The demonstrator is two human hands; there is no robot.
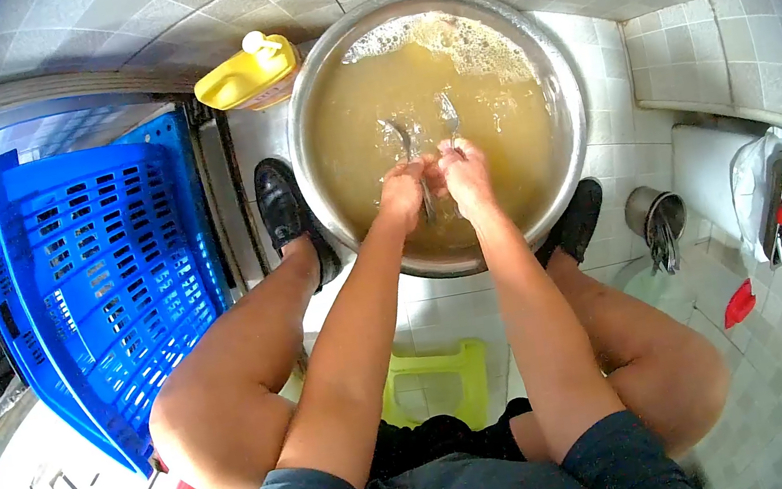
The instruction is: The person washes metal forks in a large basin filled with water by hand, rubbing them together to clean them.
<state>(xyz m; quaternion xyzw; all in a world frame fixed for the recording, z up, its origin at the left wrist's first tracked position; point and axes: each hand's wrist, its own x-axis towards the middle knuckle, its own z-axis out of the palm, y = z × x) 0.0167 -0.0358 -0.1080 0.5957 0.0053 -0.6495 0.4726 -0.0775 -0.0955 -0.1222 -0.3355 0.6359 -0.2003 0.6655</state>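
Where the water lies brown and cloudy: I look down on a wide metal basin (301, 147), foam (487, 43) gathered along its far side.
Left hand: fingers (405, 182) of my left hand (401, 192) closed around a curved utensil (402, 134), its shiny end pointing away over the water (346, 114).
Right hand: my right hand (464, 171) gripping a second utensil (449, 114), just beside the left; whether they touch, I cannot tell.
Left of the basin: yellow bottle (250, 78) near the rim, blue basket (98, 248) farther out.
Right of it: metal pot (649, 207) tipped over, cutlery (663, 249) at its mouth.
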